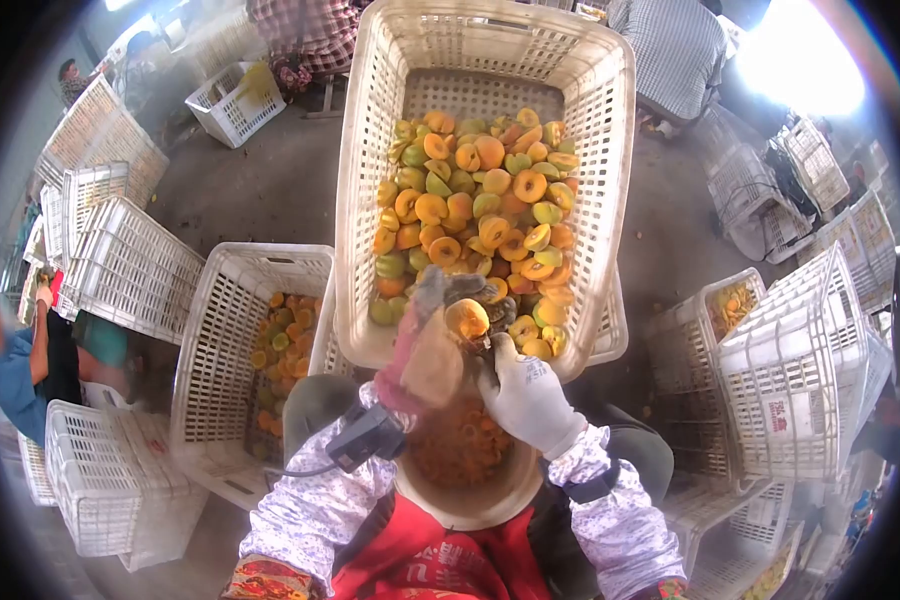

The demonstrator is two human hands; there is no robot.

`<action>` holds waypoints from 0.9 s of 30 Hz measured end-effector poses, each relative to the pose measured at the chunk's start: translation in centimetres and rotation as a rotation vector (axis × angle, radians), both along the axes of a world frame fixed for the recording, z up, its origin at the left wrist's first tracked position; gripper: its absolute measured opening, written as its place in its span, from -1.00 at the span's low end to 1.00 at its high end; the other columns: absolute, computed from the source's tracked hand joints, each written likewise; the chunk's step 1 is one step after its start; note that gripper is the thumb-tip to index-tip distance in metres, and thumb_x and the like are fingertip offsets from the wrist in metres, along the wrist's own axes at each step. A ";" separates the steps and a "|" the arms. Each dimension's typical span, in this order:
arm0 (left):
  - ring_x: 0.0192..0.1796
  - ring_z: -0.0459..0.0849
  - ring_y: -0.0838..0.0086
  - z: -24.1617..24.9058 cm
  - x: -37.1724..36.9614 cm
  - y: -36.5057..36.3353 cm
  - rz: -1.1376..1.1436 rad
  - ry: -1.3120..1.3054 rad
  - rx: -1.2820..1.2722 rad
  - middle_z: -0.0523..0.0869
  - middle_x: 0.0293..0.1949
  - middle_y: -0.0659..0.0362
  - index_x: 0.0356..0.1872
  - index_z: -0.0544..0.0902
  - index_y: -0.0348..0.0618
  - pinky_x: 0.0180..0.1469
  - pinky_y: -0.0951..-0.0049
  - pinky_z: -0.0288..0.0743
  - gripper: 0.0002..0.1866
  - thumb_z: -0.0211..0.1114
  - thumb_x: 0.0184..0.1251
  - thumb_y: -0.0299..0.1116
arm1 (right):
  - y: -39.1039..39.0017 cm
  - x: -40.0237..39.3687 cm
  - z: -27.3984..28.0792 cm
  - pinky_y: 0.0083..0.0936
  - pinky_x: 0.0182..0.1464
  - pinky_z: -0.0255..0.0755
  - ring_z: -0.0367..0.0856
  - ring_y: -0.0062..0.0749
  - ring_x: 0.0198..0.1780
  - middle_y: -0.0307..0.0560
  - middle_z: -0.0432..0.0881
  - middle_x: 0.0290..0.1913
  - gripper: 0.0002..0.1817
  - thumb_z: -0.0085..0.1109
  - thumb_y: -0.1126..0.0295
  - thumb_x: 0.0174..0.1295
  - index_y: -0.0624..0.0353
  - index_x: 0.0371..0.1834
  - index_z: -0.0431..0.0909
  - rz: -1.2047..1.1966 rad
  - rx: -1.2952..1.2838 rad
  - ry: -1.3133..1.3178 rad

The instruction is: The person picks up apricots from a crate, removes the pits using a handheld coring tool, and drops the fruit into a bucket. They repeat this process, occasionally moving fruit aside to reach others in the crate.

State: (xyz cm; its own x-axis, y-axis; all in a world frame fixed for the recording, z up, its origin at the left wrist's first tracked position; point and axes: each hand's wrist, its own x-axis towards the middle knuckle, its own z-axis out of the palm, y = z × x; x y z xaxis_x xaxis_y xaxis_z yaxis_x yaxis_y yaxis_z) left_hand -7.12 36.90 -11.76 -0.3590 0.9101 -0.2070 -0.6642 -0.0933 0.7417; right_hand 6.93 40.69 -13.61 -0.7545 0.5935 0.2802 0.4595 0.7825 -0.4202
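Observation:
My left hand (pixel 435 335), in a stained glove and smeared by motion, is closed round an orange-yellow peach half (pixel 467 320) above the front of the large crate. Close against that fruit is my right hand (pixel 532 395), in a white glove, its fingers pinched together. Something small and dark shows at its fingertips, too hidden to name. Under both hands a pale bucket (pixel 470 515) between my knees contains orange-brown bits. Ahead, the large white plastic crate (pixel 610 180) holds many cut peaches (pixel 490 205), orange and greenish, several with hollow centres.
To my left stands another white crate (pixel 205 350) with peach pieces in it. Stacked crates (pixel 135 265) line the left side, and more crates (pixel 785 385) stand at the right. Other people (pixel 305 30) sit at the back, and one (pixel 30 360) is at the far left.

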 end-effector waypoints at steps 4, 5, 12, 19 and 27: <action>-0.24 0.56 0.72 -5.5 -1.1 -0.4 0.018 -0.031 0.068 0.60 -0.25 0.36 0.34 0.34 0.05 -0.20 0.70 0.52 -0.61 -0.14 0.59 -0.18 | 0.2 -0.4 -0.5 -0.27 -0.36 0.48 0.60 -0.07 -0.44 0.11 0.61 -0.45 -0.35 0.16 0.31 0.11 0.56 0.21 0.32 -0.026 -0.045 -0.177; -0.24 0.56 0.72 -6.2 -1.1 -0.2 0.021 -0.034 0.070 0.60 -0.25 0.36 0.34 0.34 0.05 -0.20 0.70 0.52 -0.61 -0.14 0.59 -0.18 | 0.2 -0.5 -0.3 -0.27 -0.36 0.48 0.60 -0.07 -0.44 0.11 0.61 -0.45 -0.35 0.16 0.31 0.11 0.56 0.21 0.32 -0.024 -0.042 -0.181; -0.58 0.52 0.66 -6.6 -2.5 0.5 -0.101 -0.039 0.029 0.49 -0.58 0.48 -0.28 0.57 0.18 -0.61 0.55 0.43 -0.70 -0.02 0.50 0.06 | 1.1 0.0 -1.4 -0.23 -0.31 0.51 0.63 0.00 -0.37 0.25 0.62 -0.39 -0.46 0.11 0.40 0.11 0.51 0.15 0.36 0.167 -0.079 -0.138; -0.41 0.58 0.55 -4.6 -2.2 0.0 -0.060 -0.035 -0.090 0.60 -0.45 0.28 -0.31 0.62 -0.06 -0.35 0.55 0.46 -0.60 0.05 0.49 0.04 | 1.8 -0.2 -0.9 -0.18 -0.26 0.50 0.63 0.12 -0.30 0.32 0.62 -0.37 -0.61 0.06 0.40 0.21 0.39 0.08 0.43 0.293 -0.199 -0.078; -0.35 0.65 0.44 -7.9 -2.4 0.2 0.033 -0.501 -0.085 0.69 -0.39 0.16 -0.30 0.64 -0.19 -0.23 0.49 0.54 -0.54 0.08 0.49 0.04 | 0.9 -1.4 0.0 -0.12 -0.25 0.47 0.64 0.11 -0.29 0.33 0.62 -0.37 -0.60 0.09 0.33 0.24 0.37 0.07 0.40 -0.013 -0.297 -0.225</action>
State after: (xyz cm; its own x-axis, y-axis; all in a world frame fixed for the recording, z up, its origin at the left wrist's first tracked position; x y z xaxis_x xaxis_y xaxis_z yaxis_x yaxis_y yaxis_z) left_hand -9.47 37.09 -19.69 -0.2244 0.8724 -0.4342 -0.9382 -0.0729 0.3384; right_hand 5.55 41.58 -13.56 -0.7693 0.6342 -0.0776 0.5756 0.6352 -0.5149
